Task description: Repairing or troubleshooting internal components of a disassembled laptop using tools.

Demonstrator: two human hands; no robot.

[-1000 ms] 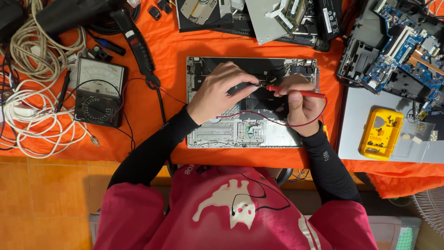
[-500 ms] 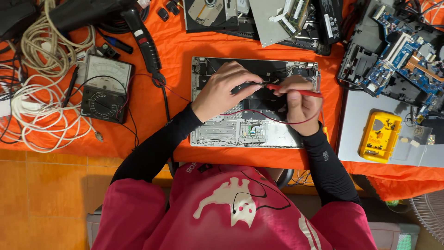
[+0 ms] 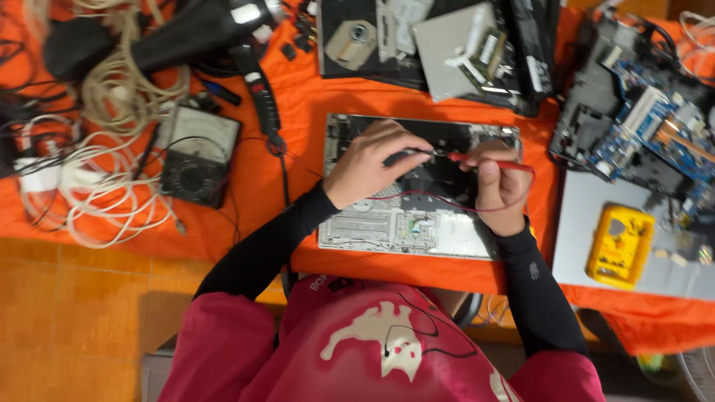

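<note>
At the centre of the frame an opened laptop base (image 3: 417,216) lies on the orange-covered bench (image 3: 298,112), its insides showing. The left hand (image 3: 369,164) is closed around a black probe (image 3: 406,155), its tip pointing right over the laptop's dark upper part. The right hand (image 3: 500,186) grips a red probe (image 3: 484,160) pointing left, so the two tips nearly meet. An analogue meter (image 3: 195,155) sits at middle left beside coiled white cables (image 3: 89,193). A yellow multimeter (image 3: 620,246) rests at lower right, below a blue circuit board (image 3: 655,126).

orange cloth (image 3: 298,112), red probe (image 3: 488,161), yellow meter (image 3: 620,246).
</note>
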